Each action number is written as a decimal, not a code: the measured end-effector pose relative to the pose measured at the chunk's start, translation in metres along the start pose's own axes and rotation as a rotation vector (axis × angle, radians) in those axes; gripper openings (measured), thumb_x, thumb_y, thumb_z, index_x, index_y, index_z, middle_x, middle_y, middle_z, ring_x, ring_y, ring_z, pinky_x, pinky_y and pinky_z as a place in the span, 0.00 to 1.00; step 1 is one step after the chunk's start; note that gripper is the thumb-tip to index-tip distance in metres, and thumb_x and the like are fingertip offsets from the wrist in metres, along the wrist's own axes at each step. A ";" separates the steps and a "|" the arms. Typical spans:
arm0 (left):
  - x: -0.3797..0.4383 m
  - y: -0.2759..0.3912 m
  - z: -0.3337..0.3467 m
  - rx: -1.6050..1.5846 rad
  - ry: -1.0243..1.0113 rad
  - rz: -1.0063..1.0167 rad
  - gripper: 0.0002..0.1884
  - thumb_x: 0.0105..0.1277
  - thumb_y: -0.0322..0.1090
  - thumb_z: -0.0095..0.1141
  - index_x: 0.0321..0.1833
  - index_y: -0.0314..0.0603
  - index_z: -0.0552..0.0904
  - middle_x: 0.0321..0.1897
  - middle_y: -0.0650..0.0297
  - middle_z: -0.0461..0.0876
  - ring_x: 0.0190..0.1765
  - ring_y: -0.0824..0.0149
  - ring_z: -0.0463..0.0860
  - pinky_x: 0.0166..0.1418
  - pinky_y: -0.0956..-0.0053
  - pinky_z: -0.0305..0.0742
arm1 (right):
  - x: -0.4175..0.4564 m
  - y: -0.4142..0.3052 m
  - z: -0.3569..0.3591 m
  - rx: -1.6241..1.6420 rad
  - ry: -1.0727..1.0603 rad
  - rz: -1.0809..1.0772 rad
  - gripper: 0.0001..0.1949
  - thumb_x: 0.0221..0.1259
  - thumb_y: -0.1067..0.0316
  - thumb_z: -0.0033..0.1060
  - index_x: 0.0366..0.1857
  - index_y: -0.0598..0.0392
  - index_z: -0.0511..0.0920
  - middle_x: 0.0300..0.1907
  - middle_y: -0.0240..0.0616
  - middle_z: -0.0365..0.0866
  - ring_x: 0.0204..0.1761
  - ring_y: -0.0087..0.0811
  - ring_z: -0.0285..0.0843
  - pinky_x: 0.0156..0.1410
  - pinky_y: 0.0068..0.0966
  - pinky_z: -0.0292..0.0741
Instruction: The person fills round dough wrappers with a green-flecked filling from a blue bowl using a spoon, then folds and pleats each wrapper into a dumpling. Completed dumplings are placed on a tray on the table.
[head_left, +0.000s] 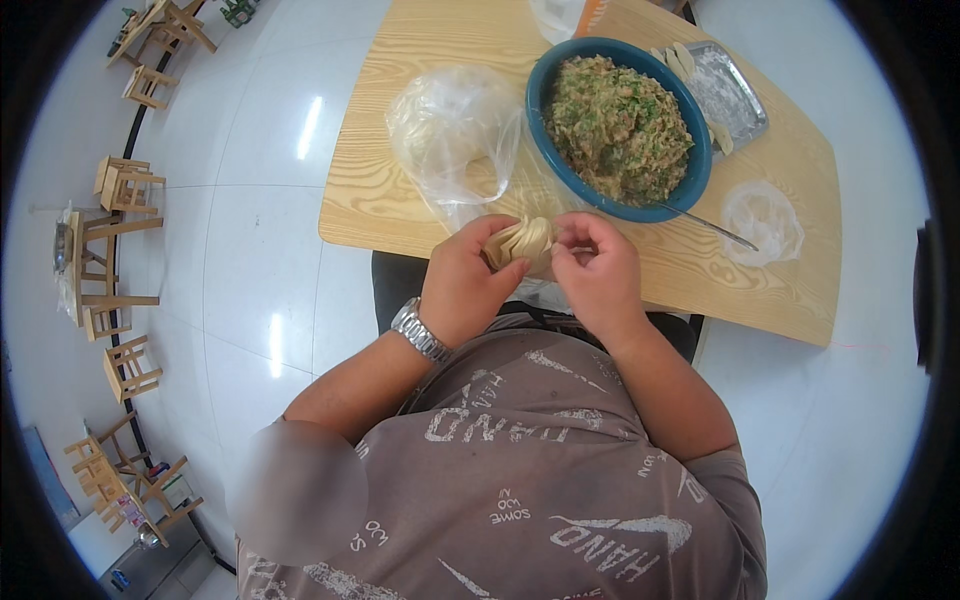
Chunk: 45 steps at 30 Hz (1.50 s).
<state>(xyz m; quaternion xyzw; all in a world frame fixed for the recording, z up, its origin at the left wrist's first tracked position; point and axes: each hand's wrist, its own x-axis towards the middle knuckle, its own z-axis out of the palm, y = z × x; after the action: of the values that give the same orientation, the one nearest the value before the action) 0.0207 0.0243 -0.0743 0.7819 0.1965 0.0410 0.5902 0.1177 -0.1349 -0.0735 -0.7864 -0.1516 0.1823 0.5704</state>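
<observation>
A stack of thin dough wrappers (521, 244) is between my two hands at the near edge of the wooden table. My left hand (474, 270), with a metal watch on the wrist, grips the stack from the left. At its right side, the fingertips of my right hand (598, 266) pinch at the wrappers' edge; whether they have one wrapper apart is unclear. Just beyond my right hand stands a blue basin (534, 112) of chopped green and brown filling (619, 131), a metal utensil's handle (709, 225) leaning out over its rim. A clear plastic bag (457, 127) with pale contents lies beyond my left hand.
A metal tray (731, 94) dusted with flour holds several folded dumplings (681, 60) behind the basin. A crumpled plastic bag (763, 223) lies to the right. Another white and orange bag (562, 16) is at the far side. Wooden stools (129, 184) and tables stand across the floor at left.
</observation>
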 end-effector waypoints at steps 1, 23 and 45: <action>0.000 0.000 0.000 -0.006 0.003 0.005 0.21 0.64 0.25 0.71 0.60 0.32 0.81 0.46 0.59 0.88 0.48 0.73 0.86 0.53 0.75 0.82 | -0.002 -0.004 0.000 -0.027 0.001 -0.015 0.14 0.58 0.76 0.69 0.49 0.62 0.84 0.36 0.37 0.86 0.36 0.26 0.85 0.44 0.24 0.82; 0.001 0.002 0.004 0.089 0.054 0.070 0.20 0.63 0.27 0.71 0.58 0.34 0.83 0.43 0.55 0.90 0.45 0.69 0.88 0.51 0.72 0.83 | 0.001 -0.012 0.003 -0.140 0.002 0.036 0.18 0.55 0.76 0.66 0.52 0.62 0.83 0.30 0.34 0.85 0.33 0.24 0.83 0.42 0.23 0.80; 0.012 0.005 0.003 0.144 0.058 0.159 0.26 0.61 0.32 0.73 0.63 0.35 0.82 0.54 0.49 0.88 0.57 0.57 0.87 0.61 0.66 0.81 | 0.007 0.006 -0.009 0.004 -0.080 0.145 0.17 0.58 0.74 0.68 0.52 0.62 0.84 0.31 0.29 0.82 0.32 0.20 0.77 0.39 0.22 0.76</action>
<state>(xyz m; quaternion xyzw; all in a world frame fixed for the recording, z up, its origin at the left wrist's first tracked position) 0.0341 0.0249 -0.0723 0.8338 0.1531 0.0961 0.5217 0.1280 -0.1415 -0.0771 -0.7862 -0.1165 0.2550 0.5508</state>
